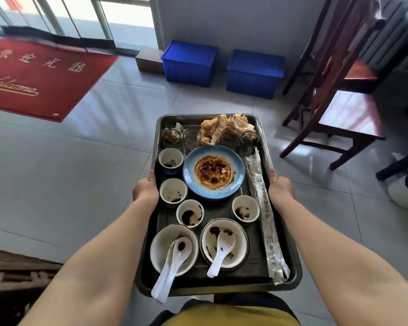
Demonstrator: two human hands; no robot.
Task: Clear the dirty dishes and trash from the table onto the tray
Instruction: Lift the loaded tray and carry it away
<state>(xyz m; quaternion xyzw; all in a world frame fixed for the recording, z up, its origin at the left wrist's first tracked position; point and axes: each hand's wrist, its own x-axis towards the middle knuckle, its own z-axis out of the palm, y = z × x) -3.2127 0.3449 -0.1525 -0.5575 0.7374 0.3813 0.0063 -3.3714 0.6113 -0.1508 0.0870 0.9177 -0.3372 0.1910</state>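
I carry a dark metal tray (290, 262) above the tiled floor. My left hand (146, 191) grips its left rim and my right hand (280, 189) grips its right rim, thumbs on top. On the tray sit a blue plate (191, 170) smeared with sauce, two white bowls (160, 248) each holding white spoons (222, 250), several small stained cups (173, 191), several glasses (171, 136) along the far edge, crumpled greasy paper (224, 127) and long chopstick wrappers (264, 208) down the right side.
Two blue crates (189, 63) stand against the far wall. Red-brown wooden chairs (339, 118) are at the right. A red welcome mat (33, 76) lies at the left by glass doors. A wooden furniture edge (14, 271) shows at lower left.
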